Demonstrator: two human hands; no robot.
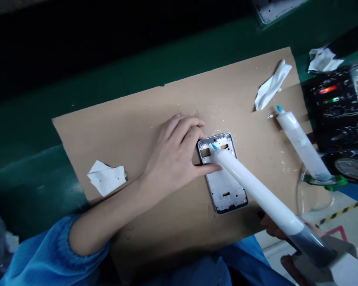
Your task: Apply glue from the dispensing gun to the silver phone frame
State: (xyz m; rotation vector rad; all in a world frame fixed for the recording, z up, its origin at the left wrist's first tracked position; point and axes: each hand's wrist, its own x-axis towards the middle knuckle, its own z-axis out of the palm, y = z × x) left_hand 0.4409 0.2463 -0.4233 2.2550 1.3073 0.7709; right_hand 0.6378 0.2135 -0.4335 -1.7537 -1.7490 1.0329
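Observation:
A metal phone frame (225, 182) with cut-outs lies on a brown cardboard sheet (131, 135). My left hand (181, 153) grips its upper left part, with the curled fingers at the edge and the thumb reaching across the frame. At the lower right my right hand (276, 227), partly hidden, holds a glue gun (313, 250) fitted with a long white cartridge (259, 188). Its blue nozzle tip (214, 147) is over the upper part of the frame, close to the surface; whether it touches, I cannot tell.
A second white syringe (304, 147) with a blue tip leans at the right, tubing beside it. Crumpled white tissues (107, 177) lie left, and another tissue (273, 85) lies upper right. A black control box (334, 107) with lit display stands far right. Another phone frame (274, 10) sits at the top.

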